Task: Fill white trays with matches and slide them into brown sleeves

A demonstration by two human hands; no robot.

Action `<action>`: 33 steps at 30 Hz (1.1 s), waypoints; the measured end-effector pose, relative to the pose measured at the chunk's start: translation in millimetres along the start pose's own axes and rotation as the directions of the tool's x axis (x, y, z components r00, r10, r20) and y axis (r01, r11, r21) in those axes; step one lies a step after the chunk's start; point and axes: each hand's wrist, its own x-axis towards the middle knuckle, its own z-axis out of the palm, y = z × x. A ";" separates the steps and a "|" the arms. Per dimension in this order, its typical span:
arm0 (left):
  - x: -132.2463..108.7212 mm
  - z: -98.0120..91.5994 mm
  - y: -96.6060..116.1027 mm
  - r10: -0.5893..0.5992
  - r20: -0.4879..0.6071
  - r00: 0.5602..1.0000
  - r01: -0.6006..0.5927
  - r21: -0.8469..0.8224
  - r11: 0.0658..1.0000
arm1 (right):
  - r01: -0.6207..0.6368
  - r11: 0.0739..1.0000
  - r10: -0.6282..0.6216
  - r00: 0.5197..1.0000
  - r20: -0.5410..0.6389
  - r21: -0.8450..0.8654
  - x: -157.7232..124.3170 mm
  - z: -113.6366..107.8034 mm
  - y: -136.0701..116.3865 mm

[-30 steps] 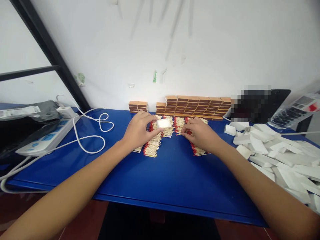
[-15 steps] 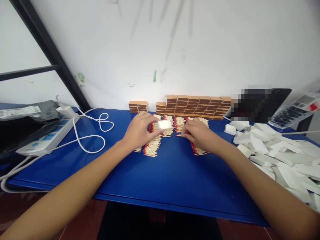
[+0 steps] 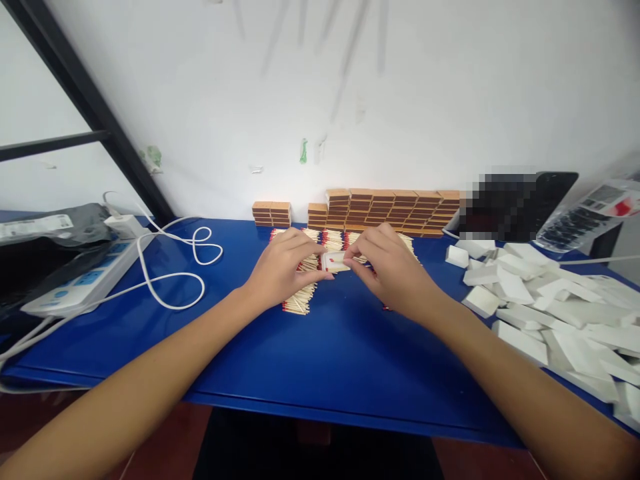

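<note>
My left hand (image 3: 281, 267) and my right hand (image 3: 389, 268) meet over rows of red-tipped matches (image 3: 303, 293) lying on the blue table (image 3: 320, 360). Between their fingertips is a small white matchbox tray (image 3: 335, 261) with matches in it. My left hand pinches the tray's left end. The fingers of my right hand are pinched at its right end, on the tray or on the matches going into it; I cannot tell which. More matches (image 3: 334, 239) lie in rows just behind the hands.
Stacks of brown matchboxes (image 3: 385, 212) line the wall at the back. A heap of white empty trays (image 3: 545, 300) covers the table's right side. A power strip (image 3: 75, 283) with a looped white cable (image 3: 180, 267) lies at left. A calculator (image 3: 585, 220) sits far right.
My right hand left the match row and came left to the tray. My left hand lowered the tray slightly toward the middle. The tray now has matches in it.
</note>
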 end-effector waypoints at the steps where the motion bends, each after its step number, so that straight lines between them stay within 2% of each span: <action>1: 0.0 0.4 0.4 0.010 -0.006 1.000 -0.010 -0.007 1.000 | 0.019 1.000 -0.019 1.000 -0.003 -0.003 -0.8 2.9 -1.2; 5: 0.0 0.9 1.4 0.048 -0.023 0.999 -0.048 -0.012 0.999 | 0.064 0.998 -0.065 0.998 -0.025 -0.025 -3.1 10.9 -4.2; 9: -0.1 0.8 1.8 0.047 -0.004 0.999 -0.047 0.001 0.999 | 0.073 0.997 -0.073 0.996 -0.047 0.007 -2.1 8.8 -1.6; 12: -0.6 -0.2 -0.6 0.021 -0.003 1.000 -0.021 0.019 1.000 | 0.057 0.997 -0.052 0.995 -0.083 0.057 -1.3 2.3 12.5; 14: -1.2 -1.5 -3.5 -0.004 -0.013 1.000 0.004 0.043 0.999 | 0.012 1.000 -0.010 0.996 -0.084 0.024 -2.7 -1.0 27.5; 16: -1.9 -2.9 -6.3 -0.026 -0.033 0.999 0.028 0.062 0.998 | -0.040 0.999 0.039 0.998 -0.045 -0.028 -5.8 -1.3 43.4; 18: -2.6 -3.7 -8.2 -0.045 -0.050 0.998 0.049 0.066 0.997 | -0.066 0.996 0.070 0.996 0.057 -0.067 -9.4 1.6 56.2; 22: -3.3 -2.8 -8.6 -0.071 -0.042 0.997 0.074 0.077 0.994 | -0.065 0.995 0.078 0.978 0.192 -0.076 -13.9 10.8 66.2; 33: -2.7 -0.7 -5.6 -0.108 0.012 0.994 0.107 0.077 0.991 | -0.074 0.995 0.087 0.968 0.236 -0.063 -13.8 22.2 64.9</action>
